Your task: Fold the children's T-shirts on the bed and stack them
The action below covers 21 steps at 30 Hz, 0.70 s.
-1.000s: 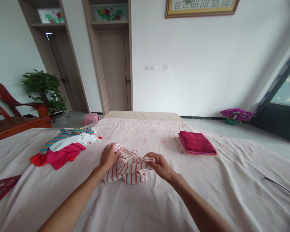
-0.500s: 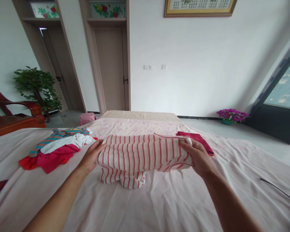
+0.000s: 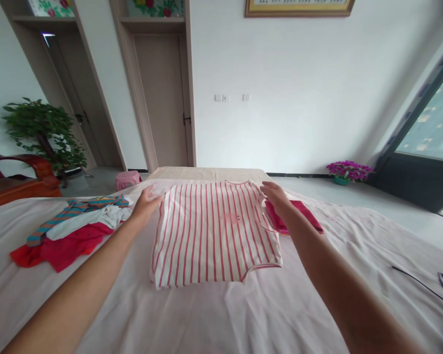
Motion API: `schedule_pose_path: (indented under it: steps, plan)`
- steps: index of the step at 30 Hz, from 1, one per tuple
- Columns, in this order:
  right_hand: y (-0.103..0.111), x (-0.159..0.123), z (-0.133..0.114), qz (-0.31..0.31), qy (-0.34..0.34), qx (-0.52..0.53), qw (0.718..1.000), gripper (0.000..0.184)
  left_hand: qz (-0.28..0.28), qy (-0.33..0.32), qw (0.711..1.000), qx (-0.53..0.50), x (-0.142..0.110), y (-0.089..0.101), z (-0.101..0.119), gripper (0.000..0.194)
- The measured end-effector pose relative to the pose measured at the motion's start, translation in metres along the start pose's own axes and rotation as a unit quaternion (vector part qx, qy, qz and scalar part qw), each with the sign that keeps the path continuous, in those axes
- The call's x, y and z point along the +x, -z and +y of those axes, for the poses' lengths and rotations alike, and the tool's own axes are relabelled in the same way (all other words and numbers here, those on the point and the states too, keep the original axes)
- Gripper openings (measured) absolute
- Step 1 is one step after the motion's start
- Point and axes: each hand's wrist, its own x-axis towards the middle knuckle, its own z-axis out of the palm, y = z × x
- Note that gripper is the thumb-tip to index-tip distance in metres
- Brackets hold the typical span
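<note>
A white sleeveless top (image 3: 203,236) with red stripes lies spread out on the pale cloth (image 3: 192,319) in front of me. Its neckline is on the right side, and an armhole curves at the lower right corner. My left hand (image 3: 146,204) is just beside the top's far left corner, fingers stretched out. Over by the far right edge, my right hand (image 3: 276,194) has its fingers apart and grips nothing. Whether either hand's fingertips touch the fabric I cannot tell. Partly behind my right forearm lies a folded dark red cloth (image 3: 306,216).
Left of the top is a loose pile of clothes (image 3: 81,226), striped, white and red. A pair of glasses (image 3: 441,287) lies at the right edge. Beyond the cloth stand a pink stool (image 3: 128,180), a wooden chair (image 3: 25,177) and purple flowers (image 3: 349,169).
The striped top, earlier bunched and held up between both hands, now lies flat. Both hands have let go and moved farther away from me. The view has shifted slightly.
</note>
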Motion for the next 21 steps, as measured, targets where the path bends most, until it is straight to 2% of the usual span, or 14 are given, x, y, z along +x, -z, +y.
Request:
schedule_pose_path:
  steps: [3, 5, 8, 10, 12, 17, 21]
  plan:
    - [0.002, -0.031, 0.053, -0.054, 0.008, -0.100, 0.994, 0.051, -0.039, 0.038, 0.996, 0.069, -0.042, 0.006, -0.029, 0.049]
    - [0.006, -0.060, 0.087, -0.094, 0.021, -0.207, 0.974, 0.046, -0.116, 0.020, 0.983, 0.137, -0.078, 0.014, -0.040, 0.044]
    - [0.013, -0.095, 0.120, -0.108, 0.029, -0.369, 0.923, 0.046, -0.255, -0.023, 0.948, 0.191, -0.131, 0.028, -0.037, 0.037]
    - [0.014, -0.110, 0.128, -0.103, 0.015, -0.427, 0.898, 0.050, -0.330, -0.061, 0.916, 0.222, -0.157, 0.034, -0.027, 0.036]
    - [0.012, -0.116, 0.128, -0.108, 0.000, -0.453, 0.885, 0.055, -0.361, -0.106, 0.887, 0.269, -0.174, 0.035, -0.015, 0.038]
    - [0.004, -0.116, 0.119, -0.141, -0.008, -0.440, 0.887, 0.053, -0.350, -0.207, 0.842, 0.355, -0.183, 0.028, -0.002, 0.028]
    - [0.019, -0.119, 0.113, -0.158, -0.003, -0.398, 0.904, 0.057, -0.344, -0.216, 0.837, 0.367, -0.182, 0.033, 0.001, 0.029]
